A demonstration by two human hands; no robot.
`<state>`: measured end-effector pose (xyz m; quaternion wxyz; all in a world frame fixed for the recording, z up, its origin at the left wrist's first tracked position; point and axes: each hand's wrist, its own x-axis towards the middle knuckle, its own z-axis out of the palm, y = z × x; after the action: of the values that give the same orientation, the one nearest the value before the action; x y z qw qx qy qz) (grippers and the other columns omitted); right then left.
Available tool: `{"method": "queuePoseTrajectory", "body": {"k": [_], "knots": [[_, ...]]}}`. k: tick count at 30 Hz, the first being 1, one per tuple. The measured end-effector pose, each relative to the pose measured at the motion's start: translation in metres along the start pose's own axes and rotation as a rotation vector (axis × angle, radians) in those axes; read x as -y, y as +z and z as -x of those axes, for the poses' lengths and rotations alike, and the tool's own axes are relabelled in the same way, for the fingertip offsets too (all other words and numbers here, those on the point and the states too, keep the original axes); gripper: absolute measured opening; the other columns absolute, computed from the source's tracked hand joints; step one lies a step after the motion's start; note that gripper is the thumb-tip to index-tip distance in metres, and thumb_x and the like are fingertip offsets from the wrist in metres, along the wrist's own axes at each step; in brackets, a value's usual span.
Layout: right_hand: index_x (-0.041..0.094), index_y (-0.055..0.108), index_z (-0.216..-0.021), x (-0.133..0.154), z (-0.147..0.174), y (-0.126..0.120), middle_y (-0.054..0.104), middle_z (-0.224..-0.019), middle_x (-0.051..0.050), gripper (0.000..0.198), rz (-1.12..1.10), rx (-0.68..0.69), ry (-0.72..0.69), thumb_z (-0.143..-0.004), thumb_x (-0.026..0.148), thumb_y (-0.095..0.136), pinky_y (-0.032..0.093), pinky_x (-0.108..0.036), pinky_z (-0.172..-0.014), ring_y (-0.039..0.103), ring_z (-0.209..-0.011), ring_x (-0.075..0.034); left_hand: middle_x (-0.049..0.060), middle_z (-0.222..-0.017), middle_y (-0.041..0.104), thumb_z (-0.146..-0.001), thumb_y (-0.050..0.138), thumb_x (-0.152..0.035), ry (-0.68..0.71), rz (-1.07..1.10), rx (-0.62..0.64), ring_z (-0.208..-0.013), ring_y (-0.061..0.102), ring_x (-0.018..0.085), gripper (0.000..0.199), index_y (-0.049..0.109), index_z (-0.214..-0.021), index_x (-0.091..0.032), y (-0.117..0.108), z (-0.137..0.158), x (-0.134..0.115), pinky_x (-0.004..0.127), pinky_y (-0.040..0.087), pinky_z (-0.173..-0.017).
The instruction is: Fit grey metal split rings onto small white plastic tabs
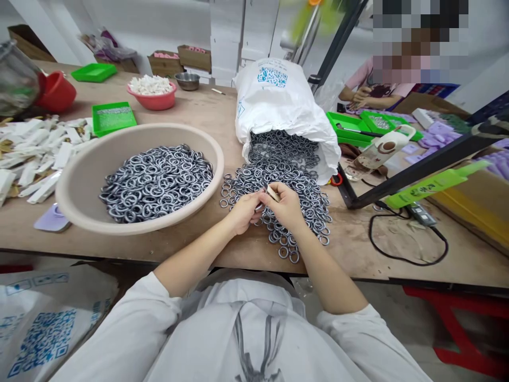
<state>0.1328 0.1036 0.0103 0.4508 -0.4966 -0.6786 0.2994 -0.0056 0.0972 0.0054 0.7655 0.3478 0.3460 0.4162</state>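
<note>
My left hand (245, 213) and my right hand (287, 206) meet over a heap of grey rings (294, 183) on the table. The fingers of my left hand are closed around a grey ring (259, 206), mostly hidden by the fingertips. Between the thumb and fingers of my right hand is a small pale, flat piece (272, 193) with a dark tip; its kind is unclear. The heap spills from the mouth of a white woven sack (278, 101) lying on its side. Left of my hands, a wide beige basin (79, 180) holds many similar rings.
White plastic pieces (47, 154) are piled at the far left, near green trays (113, 118) and a red bowl (153, 101). At right stand a slanted dark metal frame (413, 167), a black cable (401, 262) and a bottle (379, 151). Another person (382, 85) sits behind.
</note>
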Motion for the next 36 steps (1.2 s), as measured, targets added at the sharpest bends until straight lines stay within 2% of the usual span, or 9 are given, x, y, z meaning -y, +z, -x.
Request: {"method": "queuePoseTrajectory", "body": {"k": [3, 5, 9, 13, 21, 26, 32, 36], "knots": [[0.019, 0.062, -0.083, -0.002, -0.002, 0.003, 0.061, -0.071, -0.001, 0.036, -0.113, 0.090, 0.026, -0.083, 0.056, 0.062, 0.044, -0.029, -0.067, 0.055, -0.068, -0.015, -0.010, -0.047, 0.027, -0.080, 0.065, -0.057, -0.046, 0.004, 0.045, -0.035, 0.019, 0.002, 0.044, 0.045, -0.069, -0.019, 0.001, 0.003, -0.003, 0.015, 0.013, -0.035], [0.020, 0.060, -0.080, -0.004, -0.003, 0.002, 0.058, -0.068, 0.000, 0.043, -0.148, 0.089, 0.033, -0.085, 0.062, 0.055, 0.043, -0.028, -0.065, 0.054, -0.066, -0.015, -0.010, -0.046, 0.026, -0.081, 0.064, -0.057, -0.056, 0.015, 0.053, -0.035, 0.018, 0.002, 0.045, 0.046, -0.067, -0.019, 0.000, 0.003, -0.004, 0.015, 0.012, -0.035], [0.020, 0.059, -0.078, -0.003, 0.004, -0.002, 0.050, -0.061, 0.002, 0.045, 0.085, -0.046, -0.050, -0.092, 0.061, 0.045, 0.034, -0.027, -0.057, 0.045, -0.057, -0.013, -0.010, -0.046, 0.024, -0.083, 0.061, -0.056, -0.041, 0.058, 0.032, -0.035, 0.018, 0.003, 0.043, 0.048, -0.068, -0.018, -0.004, -0.001, -0.002, 0.015, 0.012, -0.035], [0.020, 0.058, -0.072, 0.002, 0.014, -0.005, 0.055, -0.062, 0.000, 0.041, 0.325, 0.035, -0.195, -0.097, 0.049, 0.044, 0.032, -0.027, -0.058, 0.047, -0.057, -0.012, -0.010, -0.045, 0.027, -0.081, 0.063, -0.059, -0.013, 0.082, 0.010, -0.034, 0.020, 0.003, 0.047, 0.045, -0.065, -0.019, -0.007, -0.003, 0.001, 0.016, 0.014, -0.034], [0.020, 0.058, -0.069, 0.000, 0.013, -0.006, 0.057, -0.063, -0.001, 0.041, 0.358, 0.082, -0.280, -0.097, 0.045, 0.044, 0.034, -0.026, -0.060, 0.052, -0.060, -0.013, -0.009, -0.043, 0.029, -0.080, 0.064, -0.060, -0.023, 0.069, 0.015, -0.034, 0.023, 0.003, 0.051, 0.042, -0.059, -0.018, -0.007, -0.001, 0.001, 0.016, 0.017, -0.034], [0.020, 0.061, -0.071, 0.000, 0.015, -0.006, 0.060, -0.065, -0.002, 0.041, 0.343, 0.074, -0.283, -0.097, 0.045, 0.044, 0.035, -0.027, -0.060, 0.053, -0.061, -0.013, -0.008, -0.041, 0.027, -0.085, 0.059, -0.057, -0.081, 0.074, 0.040, -0.033, 0.023, 0.003, 0.053, 0.042, -0.054, -0.017, -0.004, 0.001, -0.002, 0.016, 0.017, -0.034], [0.020, 0.058, -0.068, -0.009, 0.008, -0.006, 0.053, -0.061, 0.001, 0.042, 0.322, 0.066, -0.230, -0.096, 0.049, 0.044, 0.031, -0.027, -0.058, 0.047, -0.058, -0.012, -0.008, -0.043, 0.025, -0.090, 0.055, -0.049, -0.169, 0.163, 0.088, -0.034, 0.020, 0.004, 0.049, 0.040, -0.055, -0.018, -0.005, 0.003, -0.008, 0.016, 0.017, -0.034], [0.021, 0.044, -0.060, -0.020, -0.006, -0.020, 0.038, -0.053, 0.004, 0.050, 0.255, -0.165, -0.071, -0.093, 0.058, 0.046, 0.027, -0.028, -0.056, 0.036, -0.053, -0.012, -0.008, -0.046, 0.025, -0.094, 0.050, -0.043, -0.184, 0.215, 0.243, -0.036, 0.021, 0.005, 0.044, 0.043, -0.059, -0.017, -0.007, 0.005, -0.009, 0.016, 0.020, -0.035]]}}
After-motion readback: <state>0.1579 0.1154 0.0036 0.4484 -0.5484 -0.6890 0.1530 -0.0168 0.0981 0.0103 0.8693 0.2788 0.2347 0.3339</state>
